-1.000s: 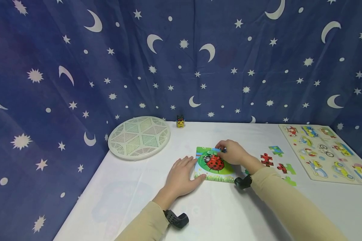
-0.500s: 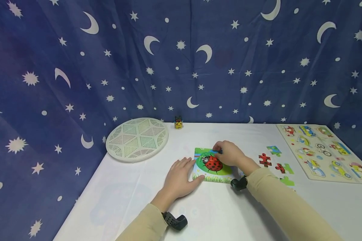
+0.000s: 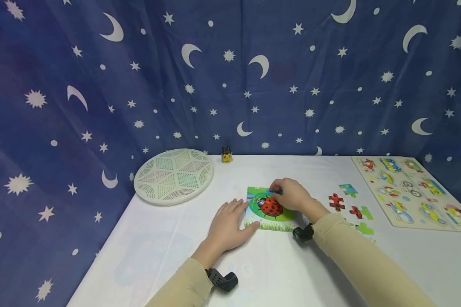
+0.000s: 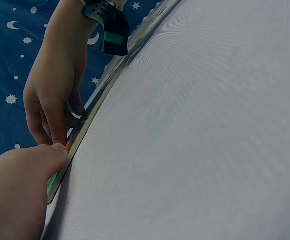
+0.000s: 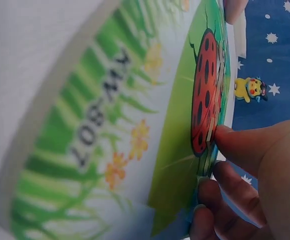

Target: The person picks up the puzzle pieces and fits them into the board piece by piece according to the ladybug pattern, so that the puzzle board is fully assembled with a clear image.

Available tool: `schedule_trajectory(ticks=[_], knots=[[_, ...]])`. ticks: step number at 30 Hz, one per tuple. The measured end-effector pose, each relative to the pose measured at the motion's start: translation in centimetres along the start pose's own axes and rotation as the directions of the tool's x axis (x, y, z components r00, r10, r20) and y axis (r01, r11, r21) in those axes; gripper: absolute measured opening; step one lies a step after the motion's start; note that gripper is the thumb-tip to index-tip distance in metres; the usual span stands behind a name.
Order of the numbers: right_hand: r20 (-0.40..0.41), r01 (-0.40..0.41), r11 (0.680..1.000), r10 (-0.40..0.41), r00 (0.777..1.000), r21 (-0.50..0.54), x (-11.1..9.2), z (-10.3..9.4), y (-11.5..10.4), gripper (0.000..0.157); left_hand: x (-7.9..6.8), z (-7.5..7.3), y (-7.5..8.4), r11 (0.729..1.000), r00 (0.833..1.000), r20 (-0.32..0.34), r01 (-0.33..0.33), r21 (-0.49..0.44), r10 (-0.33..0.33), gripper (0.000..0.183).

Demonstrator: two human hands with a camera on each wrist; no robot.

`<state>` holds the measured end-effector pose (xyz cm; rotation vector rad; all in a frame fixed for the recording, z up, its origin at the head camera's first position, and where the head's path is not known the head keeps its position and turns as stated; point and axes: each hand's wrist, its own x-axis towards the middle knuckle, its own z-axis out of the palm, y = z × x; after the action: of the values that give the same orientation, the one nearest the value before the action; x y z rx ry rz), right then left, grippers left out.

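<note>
Ladybug puzzle point(image 3: 270, 209) sits flat on the white tabletop point(image 3: 276, 273), pretty much dead center in front of the person. Its tray is mostly filled: red ladybug on a green leaf, grass and flowers along the near edge. Right hand point(image 3: 292, 195) is at the far top edge with curled fingers point(image 5: 234, 142) pinching a small blue piece down into the frame. Left hand point(image 3: 228, 226) lies flat with fingers straight, thumb touching the puzzle's left edge. Loose pieces point(image 3: 349, 209), red, green and blue, lie just right of it. Further right is a wooden peg puzzle board point(image 3: 411, 192) with all its vehicle shapes seated. A white mesh disc point(image 3: 174, 175) and a tiny yellow figure point(image 3: 226, 155) sit near the backdrop.
</note>
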<state>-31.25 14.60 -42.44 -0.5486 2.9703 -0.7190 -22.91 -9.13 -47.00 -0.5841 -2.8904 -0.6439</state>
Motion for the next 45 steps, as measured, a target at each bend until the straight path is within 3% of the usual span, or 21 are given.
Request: schedule_trajectory(ticks=[7, 15, 24, 35, 45], knots=[[-0.022, 0.007, 0.999, -0.007, 1.000, 0.035, -0.3, -0.1, 0.3, 0.016, -0.1, 0.2, 0.0, 1.000, 1.000, -0.002, 0.004, 0.002, -0.004, 0.076], [-0.019, -0.049, 0.998, 0.050, 0.999, 0.029, -0.6, -1.6, 1.3, 0.018, 0.0, 0.0, 0.0, 1.000, 1.000, -0.004, -0.002, 0.003, 0.002, 0.076], [-0.007, -0.122, 0.992, 0.122, 0.992, -0.006, -1.2, -2.7, 3.3, 0.020, 0.0, 0.1, -0.1, 1.000, 1.000, -0.010, -0.005, 0.006, 0.005, 0.076], [-0.031, -0.136, 0.990, 0.135, 0.990, -0.039, -2.3, -3.8, 5.4, 0.024, -0.1, 0.0, -0.3, 1.000, 1.000, -0.015, -0.010, 0.008, 0.010, 0.075], [-0.025, -0.223, 0.975, 0.222, 0.975, -0.008, -3.5, -5.0, 8.4, 0.028, 0.2, -0.1, -0.1, 1.000, 1.000, -0.009, -0.013, 0.011, 0.013, 0.074]])
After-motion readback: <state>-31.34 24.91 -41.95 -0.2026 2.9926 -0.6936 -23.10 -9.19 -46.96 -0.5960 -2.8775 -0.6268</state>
